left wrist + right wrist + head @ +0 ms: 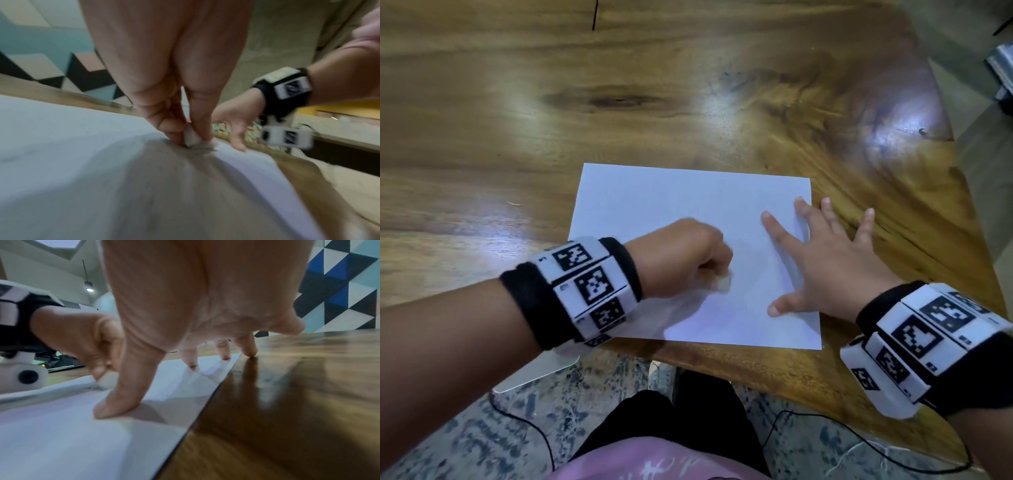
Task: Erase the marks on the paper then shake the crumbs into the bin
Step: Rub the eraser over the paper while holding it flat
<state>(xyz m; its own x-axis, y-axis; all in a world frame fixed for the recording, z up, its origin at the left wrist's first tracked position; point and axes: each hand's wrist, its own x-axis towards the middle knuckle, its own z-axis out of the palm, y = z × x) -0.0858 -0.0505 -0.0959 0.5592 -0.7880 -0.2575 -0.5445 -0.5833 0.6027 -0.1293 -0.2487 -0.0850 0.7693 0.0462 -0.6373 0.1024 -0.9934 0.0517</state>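
Erasing under way. Paper [688, 212] lies flat on the wooden table [517, 102], near its front edge. Left hand [685, 257] is curled tight round a small white eraser [484, 283], pressing it to the sheet's middle; the blur suggests rubbing. Right hand [822, 270] spread flat, fingers straight, pinning the sheet's right side, outer fingertips on the wood. Faint grey smudges and specks by the eraser in the wrist view; most of the page reads blank. Crumbs not yet shaken off. No bin in sight.
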